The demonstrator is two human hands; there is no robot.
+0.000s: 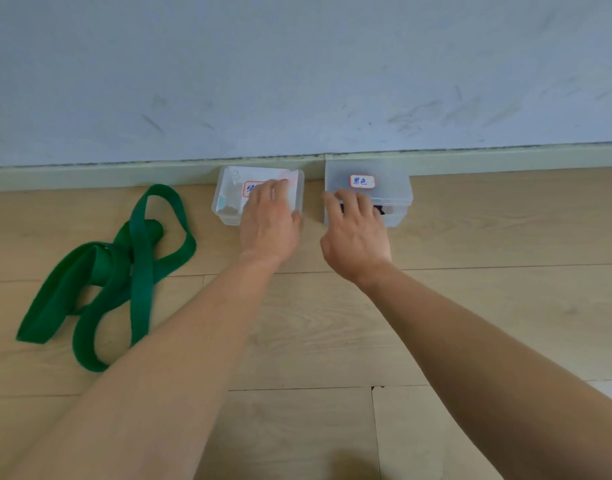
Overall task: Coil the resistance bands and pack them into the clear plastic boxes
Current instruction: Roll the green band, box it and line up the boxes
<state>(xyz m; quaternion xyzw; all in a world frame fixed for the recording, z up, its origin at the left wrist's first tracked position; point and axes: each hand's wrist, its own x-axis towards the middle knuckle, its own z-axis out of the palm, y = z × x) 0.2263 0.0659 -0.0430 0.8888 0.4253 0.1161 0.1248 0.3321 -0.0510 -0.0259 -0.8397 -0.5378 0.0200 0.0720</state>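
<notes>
Two clear plastic boxes stand on the wooden floor against the skirting board. My left hand (268, 221) lies flat on the lid of the left box (228, 195), covering part of its red-edged label. My right hand (356, 230) reaches the front of the right box (394, 188), fingers spread on its edge; something black shows inside behind the fingers. That box's lid carries a label with blue writing. A long green resistance band (138, 258) lies uncoiled in loose loops on the floor to the left, apart from both hands.
A grey-blue wall (297, 81) with a pale skirting board (107, 174) runs behind the boxes. The light wooden floor (470, 306) spreads toward me, with plank seams and a small dark gap near the bottom.
</notes>
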